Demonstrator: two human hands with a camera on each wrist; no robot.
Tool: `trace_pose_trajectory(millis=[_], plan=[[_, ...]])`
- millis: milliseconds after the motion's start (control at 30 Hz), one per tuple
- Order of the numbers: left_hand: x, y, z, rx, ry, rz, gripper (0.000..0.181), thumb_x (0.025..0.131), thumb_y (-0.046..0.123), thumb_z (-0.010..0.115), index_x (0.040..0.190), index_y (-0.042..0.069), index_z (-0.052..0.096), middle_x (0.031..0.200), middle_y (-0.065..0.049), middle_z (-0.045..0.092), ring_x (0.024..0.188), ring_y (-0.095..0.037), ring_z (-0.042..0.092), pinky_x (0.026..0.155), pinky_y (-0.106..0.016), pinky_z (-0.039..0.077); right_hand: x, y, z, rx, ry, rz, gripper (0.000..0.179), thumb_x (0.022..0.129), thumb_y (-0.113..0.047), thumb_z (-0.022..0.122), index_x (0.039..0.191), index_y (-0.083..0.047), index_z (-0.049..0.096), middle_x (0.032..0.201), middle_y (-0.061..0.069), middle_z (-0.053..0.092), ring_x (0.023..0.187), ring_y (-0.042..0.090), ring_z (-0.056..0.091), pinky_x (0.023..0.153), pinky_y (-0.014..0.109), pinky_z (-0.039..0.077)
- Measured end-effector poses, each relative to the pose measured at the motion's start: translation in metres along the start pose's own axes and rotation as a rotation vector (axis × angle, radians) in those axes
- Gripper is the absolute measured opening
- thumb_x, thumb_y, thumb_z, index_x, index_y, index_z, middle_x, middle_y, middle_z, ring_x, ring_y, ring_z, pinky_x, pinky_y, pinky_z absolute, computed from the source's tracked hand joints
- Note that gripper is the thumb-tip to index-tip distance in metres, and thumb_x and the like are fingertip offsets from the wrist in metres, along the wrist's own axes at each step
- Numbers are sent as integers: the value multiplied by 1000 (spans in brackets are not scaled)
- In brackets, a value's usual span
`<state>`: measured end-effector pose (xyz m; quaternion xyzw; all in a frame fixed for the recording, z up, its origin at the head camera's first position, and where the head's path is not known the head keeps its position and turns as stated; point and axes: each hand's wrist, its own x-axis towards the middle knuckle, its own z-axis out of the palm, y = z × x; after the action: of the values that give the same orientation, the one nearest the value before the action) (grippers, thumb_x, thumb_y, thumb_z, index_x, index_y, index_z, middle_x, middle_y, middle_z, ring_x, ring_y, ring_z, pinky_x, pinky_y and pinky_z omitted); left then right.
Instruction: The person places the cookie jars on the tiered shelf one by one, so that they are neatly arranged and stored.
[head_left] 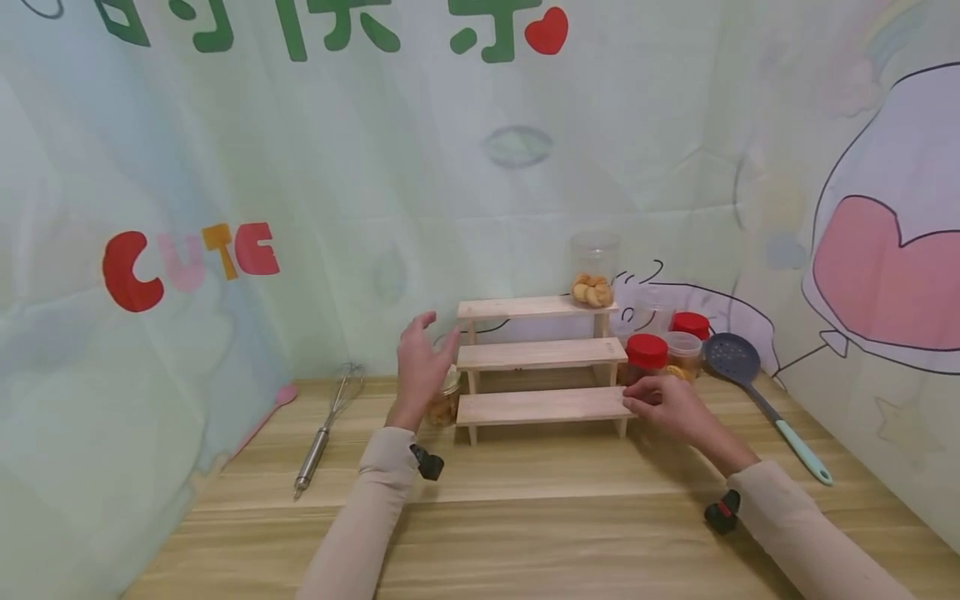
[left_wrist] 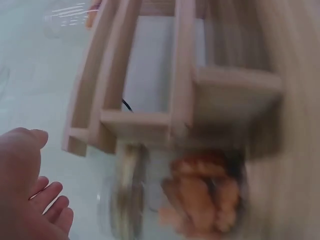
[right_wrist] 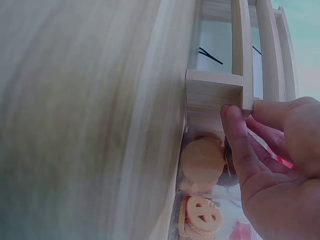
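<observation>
A three-tier wooden stand (head_left: 540, 406) sits toward the back of the table. My right hand (head_left: 678, 410) pinches the right end of its lowest step between thumb and fingers, as the right wrist view shows on the step's edge (right_wrist: 247, 95). My left hand (head_left: 422, 367) is raised at the stand's left side, fingers apart and holding nothing. Below it, beside the stand, is a jar of brown snacks (head_left: 444, 407), blurred in the left wrist view. On the right end of the top step stands a clear jar with round cookies (head_left: 592, 287).
Right of the stand are red-lidded jars (head_left: 647, 352) and a clear-lidded tub of cookies (head_left: 682, 354). A slotted turner (head_left: 772, 408) lies beyond them. At left lie a whisk (head_left: 322, 442) and a pink spoon (head_left: 262, 417). Printed cloth hangs behind.
</observation>
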<state>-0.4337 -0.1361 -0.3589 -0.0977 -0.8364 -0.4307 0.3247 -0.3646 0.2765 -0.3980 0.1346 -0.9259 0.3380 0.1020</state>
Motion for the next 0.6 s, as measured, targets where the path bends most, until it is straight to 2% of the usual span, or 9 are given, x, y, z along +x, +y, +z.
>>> trace_pose_trajectory(millis=[167,400,600], plan=[[-14,-23,-10,-20,-51,-28,69,100,45,78,149,1,56,148,-21,62,138,-41,57,114,-57,48,-1,-1,0,-7,15,-15,19,99,-18,80,112,-4,81,107,13,81,96,24,76,87,42,66],[-26,-38,-12,-113,-67,-82,75,90,45,89,141,-1,59,141,-25,63,129,-43,59,110,-54,51,-2,0,0,-9,9,-12,20,99,-19,80,113,-4,81,107,12,81,96,24,76,87,43,66],[-40,-47,-19,-71,-149,-140,81,87,46,91,142,-3,57,137,-23,62,120,-36,61,99,-47,53,-2,-4,1,-3,-2,5,21,100,-20,80,114,-5,81,109,13,80,98,25,75,87,42,66]])
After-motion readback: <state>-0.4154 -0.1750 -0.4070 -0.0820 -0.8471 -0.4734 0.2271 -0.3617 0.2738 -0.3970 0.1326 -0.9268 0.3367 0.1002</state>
